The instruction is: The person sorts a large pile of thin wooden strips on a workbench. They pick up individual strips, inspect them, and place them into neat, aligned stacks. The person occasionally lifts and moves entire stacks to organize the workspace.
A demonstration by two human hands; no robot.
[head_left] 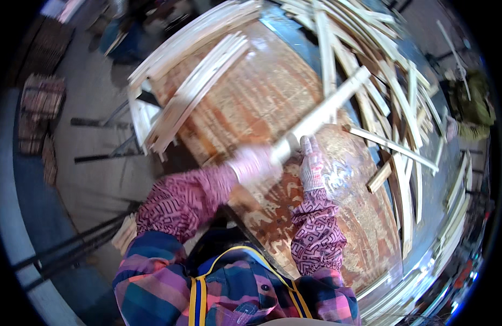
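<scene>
A pale wooden strip point(332, 106) slants over the worn brown board, its far end up and to the right. My left hand point(256, 164), in a pinkish-white glove and smeared by motion, is closed around the strip's near end. My right hand point(311, 160), gloved alike, is beside the strip with its fingers stretched out and close together. Its fingertips are at the strip's near edge; whether they press on it I cannot tell. Patterned pink-purple sleeve covers are on both forearms.
The scuffed board point(245, 103) bears a neat bundle of strips point(199, 87) at its left. A tangled heap of strips point(395, 103) lies on the right. Dark metal bars point(99, 122) jut out at left. Another person in green point(471, 103) is at far right.
</scene>
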